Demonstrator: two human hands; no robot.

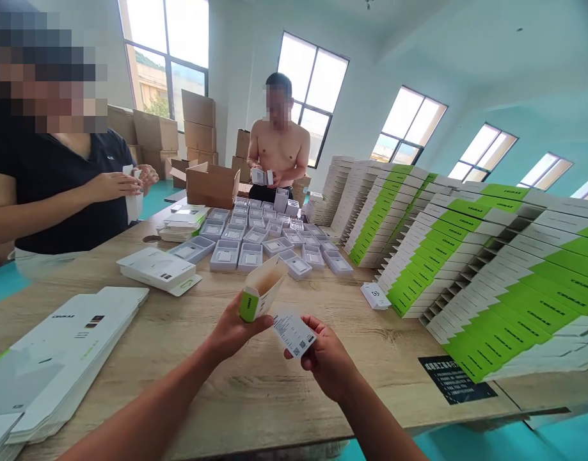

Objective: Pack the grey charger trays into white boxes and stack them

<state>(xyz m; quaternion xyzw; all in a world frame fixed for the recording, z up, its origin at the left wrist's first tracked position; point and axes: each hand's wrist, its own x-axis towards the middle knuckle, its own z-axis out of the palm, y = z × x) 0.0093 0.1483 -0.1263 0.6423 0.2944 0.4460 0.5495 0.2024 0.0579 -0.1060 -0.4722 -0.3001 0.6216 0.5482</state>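
My left hand [238,330] is wrapped round a green-and-white carton [266,286] with an open top, tilted above the table. Pinched in my right hand [328,354] is a white printed card [294,334] with small text and square codes. The card's left edge lies close to my left thumb; whether they touch I cannot tell. Beyond the carton stand many small white trays [249,256] with white pieces in them. To the right of these lies a small stack of white cards [375,296].
Tall stacks of green-and-white boxes [432,237] line the right side. Flat cartons [77,346] lie at the left, with another white pile [158,266] behind. A brown box [212,186] stands at the back. Two people [279,144] work at the table's far and left sides.
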